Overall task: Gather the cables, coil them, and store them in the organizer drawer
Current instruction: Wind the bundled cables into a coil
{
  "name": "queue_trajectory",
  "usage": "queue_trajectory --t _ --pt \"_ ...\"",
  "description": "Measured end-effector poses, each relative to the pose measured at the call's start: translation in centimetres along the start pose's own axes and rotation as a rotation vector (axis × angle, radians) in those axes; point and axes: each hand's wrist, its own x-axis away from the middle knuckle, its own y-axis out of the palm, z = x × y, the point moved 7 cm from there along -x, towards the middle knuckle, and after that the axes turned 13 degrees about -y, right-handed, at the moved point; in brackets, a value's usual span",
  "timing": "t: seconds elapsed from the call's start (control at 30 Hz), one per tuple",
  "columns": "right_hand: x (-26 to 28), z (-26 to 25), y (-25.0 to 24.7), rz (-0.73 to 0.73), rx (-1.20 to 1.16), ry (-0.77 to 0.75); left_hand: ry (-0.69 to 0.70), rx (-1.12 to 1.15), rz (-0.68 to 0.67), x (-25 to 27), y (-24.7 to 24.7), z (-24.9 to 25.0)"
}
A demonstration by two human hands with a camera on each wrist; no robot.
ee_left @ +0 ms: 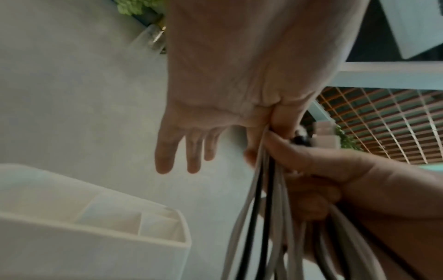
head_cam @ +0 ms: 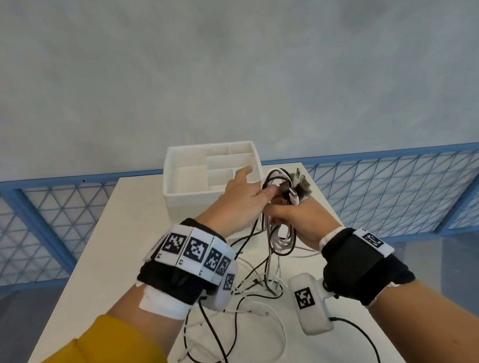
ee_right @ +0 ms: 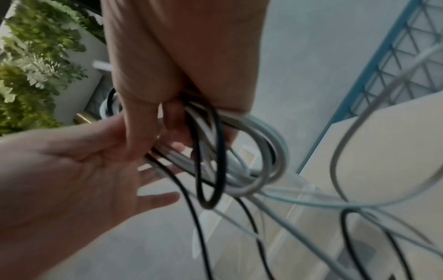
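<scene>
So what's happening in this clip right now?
A person is gathering black and white cables over a white table. The right hand grips a partly coiled bundle of cables, while the left hand pinches strands at its top, other fingers extended. Loose cable ends trail across the table. The white compartmented organizer drawer behind holds no cables yet.
</scene>
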Motion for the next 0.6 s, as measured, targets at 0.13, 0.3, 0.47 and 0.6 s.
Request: queue_trajectory --t 0.13,0.3,0.47,0.6 --pt "0.0 -0.4 0.5 -0.090 -0.067 0.030 0.095 0.160 -0.042 -0.3 0.2 0.2" --pt "-0.6 -1.4 -0.3 -0.181 -0.038 0.051 0.168 0.733 -0.385 -0.5 2.8 -1.6" --pt "-0.2 -3.7 -0.2 -0.211 -0.220 0.022 0.165 0.742 -0.329 0.3 4.8 -1.6" --pt "-0.5 -5.1 -0.6 -0.154 -0.228 -0.065 0.231 0.739 -0.353 0.6 5.7 -0.7"
